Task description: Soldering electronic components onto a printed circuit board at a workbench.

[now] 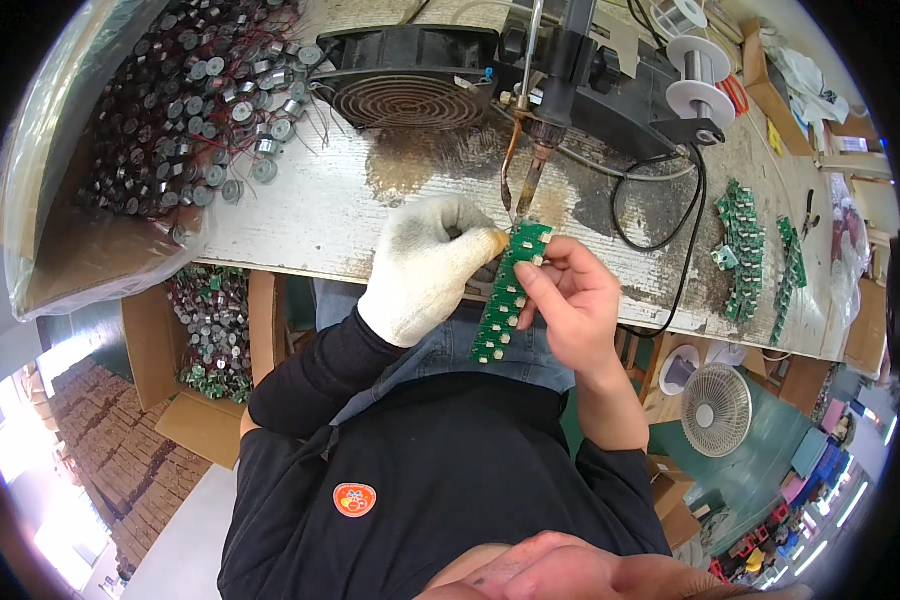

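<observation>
My right hand (pixel 577 305), bare, grips a long green circuit board strip (pixel 500 315) between thumb and fingers. Small pale connectors line the strip, which slants with its top end under the soldering iron (pixel 532 180). In a white knit glove with a yellowed fingertip, my left hand (pixel 432 255) pinches at the strip's upper left edge. Whatever sits between its fingertips is too small to make out. The iron's tip and a thin bent metal tube (pixel 510 165) beside it point down at that end, very close to the gloved fingertips.
Loose small round motors with red wires (pixel 200 110) heap at the left in clear plastic. Behind the iron stand a black fan (pixel 405 80) and a solder wire spool (pixel 700 75). More green boards (pixel 742 250) and a black cable (pixel 660 240) lie to the right.
</observation>
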A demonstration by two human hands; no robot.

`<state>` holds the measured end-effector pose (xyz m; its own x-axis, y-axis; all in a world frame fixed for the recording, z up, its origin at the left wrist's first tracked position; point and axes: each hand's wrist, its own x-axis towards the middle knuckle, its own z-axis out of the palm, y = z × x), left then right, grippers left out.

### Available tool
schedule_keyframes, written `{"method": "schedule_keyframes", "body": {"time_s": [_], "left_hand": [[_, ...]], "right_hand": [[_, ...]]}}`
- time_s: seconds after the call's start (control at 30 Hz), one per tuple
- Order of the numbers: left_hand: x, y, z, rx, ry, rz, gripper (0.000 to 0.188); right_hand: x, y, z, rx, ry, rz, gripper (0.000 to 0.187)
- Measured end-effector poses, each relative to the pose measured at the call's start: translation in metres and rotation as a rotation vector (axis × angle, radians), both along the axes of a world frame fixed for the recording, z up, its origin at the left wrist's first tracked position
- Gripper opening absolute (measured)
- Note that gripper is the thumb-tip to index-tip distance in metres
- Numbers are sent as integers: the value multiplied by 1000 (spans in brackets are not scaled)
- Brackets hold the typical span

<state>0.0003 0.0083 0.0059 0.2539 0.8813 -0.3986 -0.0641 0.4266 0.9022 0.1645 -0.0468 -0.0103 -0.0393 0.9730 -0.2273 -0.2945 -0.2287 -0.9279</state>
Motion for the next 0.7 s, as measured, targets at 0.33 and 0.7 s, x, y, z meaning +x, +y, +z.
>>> {"method": "schedule_keyframes", "body": {"time_s": [0.33,0.7], "left_hand": [[-3,2,-5,-40,-13,-5,16],[-34,4,-20,589,209,53,27]], "right_hand": [[-4,2,-2,-29,-13,-5,12],[14,12,-4,-118,-22,-170,9]]}}
